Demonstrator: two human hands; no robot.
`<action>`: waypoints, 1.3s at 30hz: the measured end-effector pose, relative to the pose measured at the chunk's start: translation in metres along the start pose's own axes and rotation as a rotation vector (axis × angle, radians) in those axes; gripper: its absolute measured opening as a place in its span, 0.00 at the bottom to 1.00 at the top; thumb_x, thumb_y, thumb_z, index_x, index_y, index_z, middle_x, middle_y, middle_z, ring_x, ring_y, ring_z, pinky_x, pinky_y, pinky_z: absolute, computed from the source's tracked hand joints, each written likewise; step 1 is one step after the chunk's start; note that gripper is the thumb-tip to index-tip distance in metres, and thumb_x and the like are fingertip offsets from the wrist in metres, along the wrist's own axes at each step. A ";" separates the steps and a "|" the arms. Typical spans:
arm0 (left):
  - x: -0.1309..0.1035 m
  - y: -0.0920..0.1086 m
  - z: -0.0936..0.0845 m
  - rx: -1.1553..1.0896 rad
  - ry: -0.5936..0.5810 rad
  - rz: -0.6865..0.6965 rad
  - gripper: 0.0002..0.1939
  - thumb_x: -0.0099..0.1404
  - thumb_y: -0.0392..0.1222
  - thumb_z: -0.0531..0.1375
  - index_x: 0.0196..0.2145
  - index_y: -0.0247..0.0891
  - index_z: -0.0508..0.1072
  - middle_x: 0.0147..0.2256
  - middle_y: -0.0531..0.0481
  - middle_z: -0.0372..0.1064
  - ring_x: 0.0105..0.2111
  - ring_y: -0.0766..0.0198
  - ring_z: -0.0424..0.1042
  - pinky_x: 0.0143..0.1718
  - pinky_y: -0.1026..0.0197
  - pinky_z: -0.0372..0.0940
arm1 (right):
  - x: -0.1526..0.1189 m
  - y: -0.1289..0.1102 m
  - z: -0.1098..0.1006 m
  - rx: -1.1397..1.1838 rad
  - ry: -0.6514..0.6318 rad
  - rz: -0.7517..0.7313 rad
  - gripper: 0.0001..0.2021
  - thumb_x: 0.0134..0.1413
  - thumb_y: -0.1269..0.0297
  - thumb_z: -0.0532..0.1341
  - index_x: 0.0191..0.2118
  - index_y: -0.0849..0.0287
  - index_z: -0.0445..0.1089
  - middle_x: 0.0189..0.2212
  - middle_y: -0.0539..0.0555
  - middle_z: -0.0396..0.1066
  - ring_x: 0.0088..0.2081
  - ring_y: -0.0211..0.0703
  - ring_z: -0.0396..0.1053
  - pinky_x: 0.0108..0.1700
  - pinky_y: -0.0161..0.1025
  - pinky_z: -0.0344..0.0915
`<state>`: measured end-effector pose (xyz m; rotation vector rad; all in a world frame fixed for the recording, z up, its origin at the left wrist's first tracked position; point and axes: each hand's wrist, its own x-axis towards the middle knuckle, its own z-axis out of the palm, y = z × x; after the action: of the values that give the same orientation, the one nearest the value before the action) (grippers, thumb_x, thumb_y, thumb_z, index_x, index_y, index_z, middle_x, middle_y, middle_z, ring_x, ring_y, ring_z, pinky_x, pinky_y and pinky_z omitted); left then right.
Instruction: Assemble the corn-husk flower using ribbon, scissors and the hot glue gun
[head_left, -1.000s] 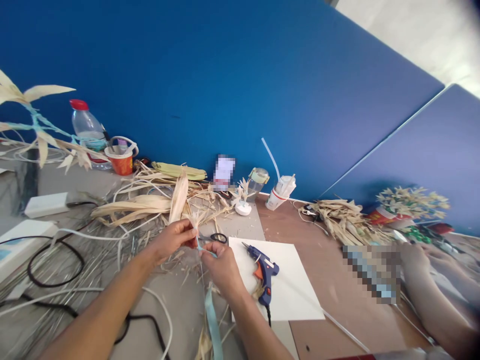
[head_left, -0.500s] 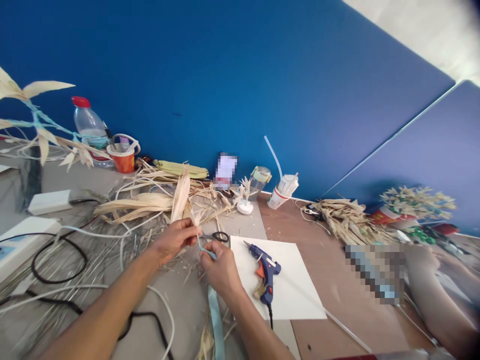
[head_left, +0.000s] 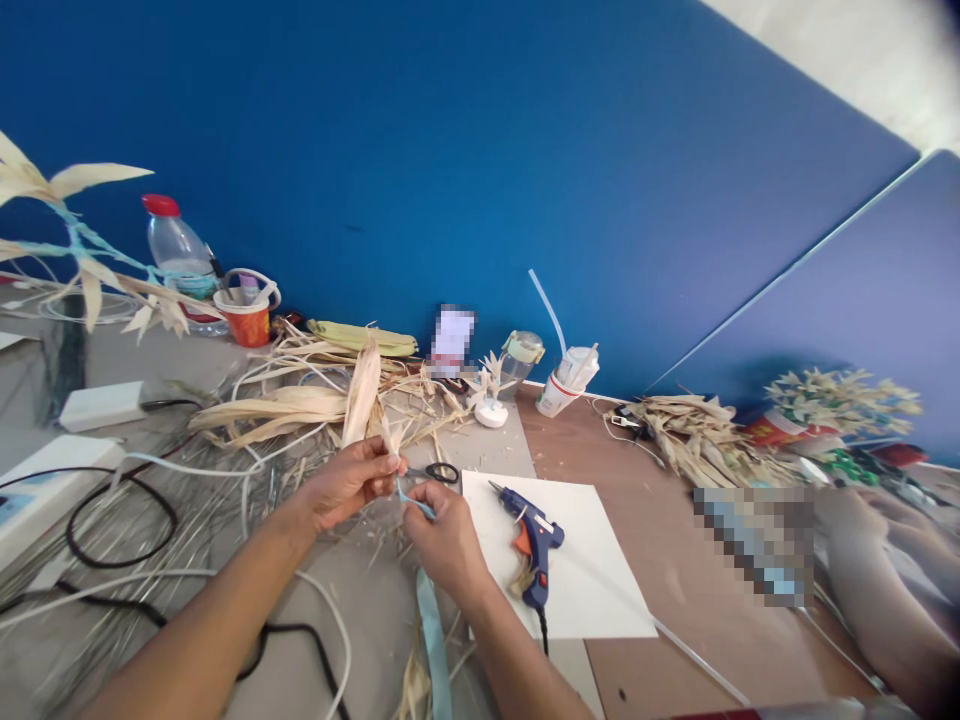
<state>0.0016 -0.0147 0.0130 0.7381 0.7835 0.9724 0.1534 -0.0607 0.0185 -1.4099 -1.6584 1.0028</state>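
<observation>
My left hand (head_left: 358, 485) is closed, pinching the base of a small pale corn husk piece (head_left: 392, 438) whose tips point up. My right hand (head_left: 448, 530) lies just to its right and a little lower, closed on a light blue ribbon (head_left: 418, 505). The ribbon runs up from the right fingers to the base of the husk piece. A wider light blue strip (head_left: 433, 640) hangs below the right hand; whether it joins the ribbon is hidden. Behind the fingers lie scissors (head_left: 442, 472), with a black handle loop showing.
A blue glue gun (head_left: 534, 540) rests on a white sheet (head_left: 600, 560) at right. Dry husks (head_left: 277, 410), cables and a power strip (head_left: 52, 490) crowd the left. A paper cup (head_left: 556, 395) stands behind. Another person's arm (head_left: 870, 590) is at far right.
Both hands stay almost in place. The left fingers have shifted slightly at the husk base, and the ribbon between the hands has changed its angle a little.
</observation>
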 end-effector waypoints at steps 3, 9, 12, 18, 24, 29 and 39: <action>0.003 -0.003 -0.001 0.048 -0.006 0.045 0.11 0.51 0.39 0.66 0.25 0.34 0.66 0.23 0.55 0.65 0.18 0.76 0.55 0.21 0.69 0.50 | 0.000 -0.002 -0.002 0.006 0.008 -0.003 0.07 0.46 0.71 0.53 0.24 0.59 0.67 0.21 0.47 0.66 0.26 0.37 0.63 0.30 0.33 0.57; 0.003 -0.004 -0.001 0.143 -0.002 0.103 0.11 0.54 0.42 0.64 0.26 0.35 0.66 0.21 0.58 0.60 0.19 0.75 0.55 0.22 0.68 0.50 | 0.001 -0.005 -0.007 -0.018 0.021 0.044 0.07 0.46 0.70 0.54 0.24 0.59 0.67 0.20 0.47 0.65 0.26 0.37 0.63 0.30 0.33 0.57; 0.001 -0.002 -0.001 0.152 -0.045 0.067 0.09 0.56 0.43 0.63 0.29 0.34 0.68 0.28 0.53 0.66 0.18 0.76 0.54 0.22 0.68 0.50 | 0.002 -0.002 -0.007 -0.022 0.038 0.030 0.07 0.47 0.69 0.54 0.24 0.59 0.67 0.21 0.47 0.65 0.26 0.37 0.63 0.31 0.33 0.57; 0.001 -0.001 0.000 0.205 -0.064 0.050 0.10 0.54 0.43 0.64 0.31 0.34 0.71 0.29 0.52 0.68 0.19 0.75 0.54 0.22 0.67 0.49 | 0.004 0.000 -0.006 -0.016 0.042 0.069 0.07 0.46 0.68 0.54 0.24 0.60 0.68 0.21 0.48 0.67 0.26 0.37 0.63 0.30 0.33 0.57; 0.003 -0.004 0.004 0.241 -0.068 0.044 0.12 0.49 0.43 0.66 0.27 0.33 0.70 0.23 0.56 0.62 0.20 0.74 0.53 0.22 0.67 0.48 | 0.003 -0.001 -0.005 -0.019 0.027 0.072 0.07 0.46 0.68 0.54 0.25 0.60 0.68 0.21 0.48 0.66 0.26 0.38 0.63 0.31 0.33 0.57; 0.003 -0.007 0.009 0.276 -0.066 0.036 0.14 0.51 0.46 0.66 0.26 0.33 0.68 0.21 0.57 0.58 0.20 0.74 0.50 0.21 0.67 0.46 | 0.003 -0.004 -0.005 -0.004 0.018 0.072 0.07 0.45 0.69 0.54 0.24 0.60 0.68 0.21 0.48 0.66 0.26 0.37 0.63 0.30 0.33 0.56; -0.001 -0.006 0.006 0.023 -0.132 0.008 0.18 0.53 0.50 0.64 0.35 0.32 0.73 0.23 0.53 0.61 0.23 0.71 0.57 0.26 0.67 0.55 | 0.011 0.004 -0.013 0.545 -0.101 0.313 0.04 0.39 0.65 0.57 0.21 0.59 0.62 0.11 0.42 0.55 0.15 0.30 0.49 0.20 0.31 0.46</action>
<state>0.0086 -0.0188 0.0109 0.8176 0.6781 0.9132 0.1653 -0.0482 0.0205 -1.2719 -1.1167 1.5836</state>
